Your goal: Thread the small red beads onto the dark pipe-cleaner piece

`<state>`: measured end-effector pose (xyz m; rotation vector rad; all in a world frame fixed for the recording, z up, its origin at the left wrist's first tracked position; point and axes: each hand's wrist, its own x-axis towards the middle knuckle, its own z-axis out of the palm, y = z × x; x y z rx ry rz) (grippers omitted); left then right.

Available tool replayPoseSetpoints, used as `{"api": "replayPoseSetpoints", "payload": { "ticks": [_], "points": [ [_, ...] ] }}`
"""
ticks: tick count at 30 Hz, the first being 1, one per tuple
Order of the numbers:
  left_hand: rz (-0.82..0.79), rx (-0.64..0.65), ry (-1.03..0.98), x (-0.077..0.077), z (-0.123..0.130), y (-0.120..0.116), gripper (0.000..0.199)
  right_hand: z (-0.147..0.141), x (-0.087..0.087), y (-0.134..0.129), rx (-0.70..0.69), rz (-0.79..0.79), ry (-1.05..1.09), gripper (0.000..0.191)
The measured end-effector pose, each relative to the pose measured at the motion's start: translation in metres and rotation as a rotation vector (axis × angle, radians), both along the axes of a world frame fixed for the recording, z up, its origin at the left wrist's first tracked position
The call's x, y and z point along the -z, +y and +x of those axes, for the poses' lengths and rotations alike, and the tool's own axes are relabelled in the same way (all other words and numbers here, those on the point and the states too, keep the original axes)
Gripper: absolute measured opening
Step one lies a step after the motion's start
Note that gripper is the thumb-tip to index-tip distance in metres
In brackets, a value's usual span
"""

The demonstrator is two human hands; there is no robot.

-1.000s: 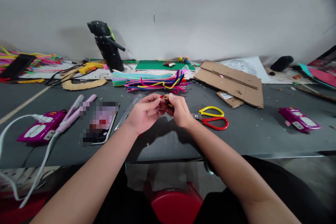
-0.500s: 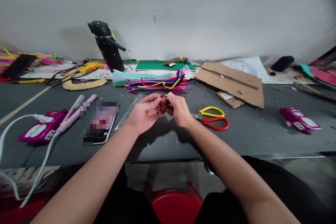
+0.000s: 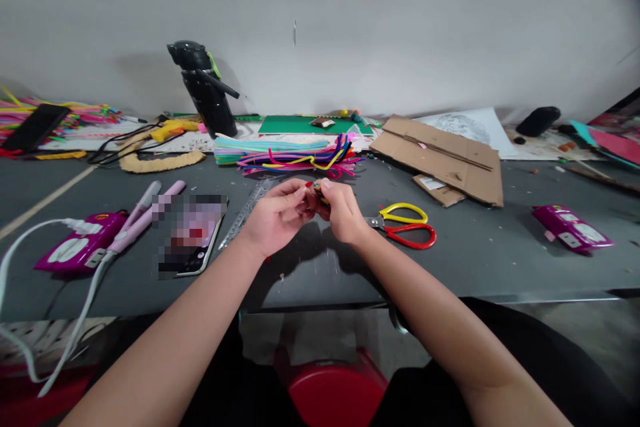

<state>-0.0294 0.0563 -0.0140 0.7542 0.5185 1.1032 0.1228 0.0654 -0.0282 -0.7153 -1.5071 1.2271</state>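
Observation:
Both hands meet above the grey table [image 3: 475,260], near the middle of the view. My left hand [image 3: 280,213] is closed, its fingertips pinching a small red piece [image 3: 309,185]. Against it, my right hand [image 3: 343,210] grips a small black and yellow-orange object [image 3: 320,192], mostly covered by the fingers, so its kind cannot be made out. Scissors [image 3: 407,225] with one yellow and one red handle lie just right of my right hand. A clear ruler [image 3: 247,210] lies behind my left hand.
A phone [image 3: 193,237], pink straightener [image 3: 145,217] and purple power strip [image 3: 85,243] lie left. Colourful pipe cleaners [image 3: 290,153] and a black bottle [image 3: 207,90] are behind. Cardboard [image 3: 440,157] lies back right; another purple power strip [image 3: 573,228] is far right.
My right thumb has shifted very slightly on the small black and yellow-orange object. The rest looks the same.

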Motion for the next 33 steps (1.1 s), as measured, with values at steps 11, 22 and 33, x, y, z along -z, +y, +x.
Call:
{"api": "replayPoseSetpoints", "payload": {
  "ticks": [11,22,33],
  "points": [
    [0.007,-0.016,0.031,0.003,0.001,0.001,0.005,-0.001,-0.001,0.001,0.016,-0.03,-0.026,0.059],
    [0.503,0.032,1.414,-0.014,-0.075,0.019,0.02,0.002,-0.004,0.006,0.162,-0.047,-0.046,0.066],
    [0.846,0.114,1.706,0.007,-0.079,0.028,0.03,0.0,0.0,0.008,0.167,-0.055,-0.055,0.067]
  ]
}}
